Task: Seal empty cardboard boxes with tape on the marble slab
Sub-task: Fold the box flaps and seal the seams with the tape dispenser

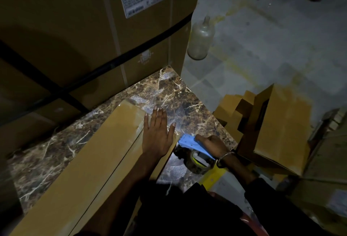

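Note:
A long flat cardboard box (pixel 90 153) lies diagonally on the brown marble slab (pixel 180 94), its flap seam running lengthwise. My left hand (pixel 156 134) lies flat with straight fingers on the box's far end, pressing on clear tape (pixel 139 111) that wraps over the edge. My right hand (pixel 213 145) grips a blue tape dispenser (pixel 189 142) just right of the box end, low by the slab. The tape roll (pixel 197 161) sits under the dispenser.
Large stacked cartons (pixel 75 38) with a black strap stand behind the slab. A clear glass bottle (pixel 201 40) stands on the grey floor beyond the slab's corner. Open empty boxes (pixel 277 128) are piled on the right, close to my right wrist.

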`<state>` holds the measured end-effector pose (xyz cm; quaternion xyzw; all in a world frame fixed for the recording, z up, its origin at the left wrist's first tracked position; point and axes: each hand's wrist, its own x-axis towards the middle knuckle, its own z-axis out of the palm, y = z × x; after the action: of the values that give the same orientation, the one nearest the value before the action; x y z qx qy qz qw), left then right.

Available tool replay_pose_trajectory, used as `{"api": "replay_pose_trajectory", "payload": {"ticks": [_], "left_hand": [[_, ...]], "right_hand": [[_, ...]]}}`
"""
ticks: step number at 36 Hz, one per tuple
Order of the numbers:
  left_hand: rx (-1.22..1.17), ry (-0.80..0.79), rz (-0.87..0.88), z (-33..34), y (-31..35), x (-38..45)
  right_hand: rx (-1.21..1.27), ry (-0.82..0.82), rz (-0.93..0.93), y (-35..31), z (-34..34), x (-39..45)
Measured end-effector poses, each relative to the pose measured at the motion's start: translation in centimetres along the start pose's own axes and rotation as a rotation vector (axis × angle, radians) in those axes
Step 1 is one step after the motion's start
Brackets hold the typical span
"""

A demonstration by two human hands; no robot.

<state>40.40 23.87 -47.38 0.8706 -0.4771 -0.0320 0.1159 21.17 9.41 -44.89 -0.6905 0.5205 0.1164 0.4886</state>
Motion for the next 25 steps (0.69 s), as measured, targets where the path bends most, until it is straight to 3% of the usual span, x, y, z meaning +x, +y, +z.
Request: {"api": "replay_pose_trajectory", "payload": {"ticks": [5, 9, 12, 14, 25], "left_hand": [[0.003, 0.006, 0.006, -0.1, 0.0, 0.0], [0.007, 0.009, 0.004, -0.1, 0.1, 0.0], [0.011, 0.007, 0.002, 0.0, 0.1, -0.1], [0.007, 0.012, 0.000, 0.0, 0.1, -0.1], [-0.032, -0.003, 0.000, -0.1, 0.0, -0.1]], "right_hand": [[-0.106, 0.023, -0.060, -0.3, -0.6, 0.9], [-0.280, 0.121, -0.223, -0.4, -1.0, 1.0], [-0.511, 0.165, -0.321, 0.3, -1.1, 1.5], [-0.653, 0.155, -0.292, 1.0, -1.0, 2.1], [-0.460, 0.365, -0.218, 2.5, 0.6, 4.8]]}}
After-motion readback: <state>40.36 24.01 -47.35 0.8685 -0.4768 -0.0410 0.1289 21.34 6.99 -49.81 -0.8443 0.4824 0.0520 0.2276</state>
